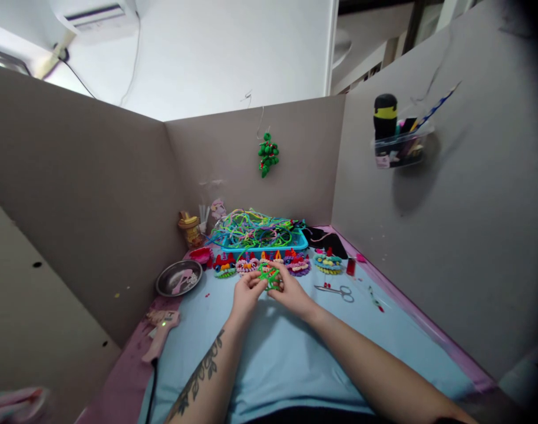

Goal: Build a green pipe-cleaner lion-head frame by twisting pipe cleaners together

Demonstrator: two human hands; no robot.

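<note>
Between my two hands is a small piece of bright green cord work (269, 275), looped and knotted, held over the blue cloth. My left hand (250, 288) pinches its left side with thumb and fingers. On the other side, my right hand (287, 287) has its fingers closed round the edge of the same piece. Just behind it stands a row of colourful cord figures, among them a pink one (247, 265), a purple one (297, 263) and a blue and yellow one (327, 262). The fingertips partly cover the green piece.
Behind the figures, a blue tray (300, 240) holds tangled cords (260, 228). Scissors (337, 291) lie to the right. At left are a metal bowl (165, 282) and a pink glue gun (160, 338) with its cable. Grey panels (251, 188) enclose the table.
</note>
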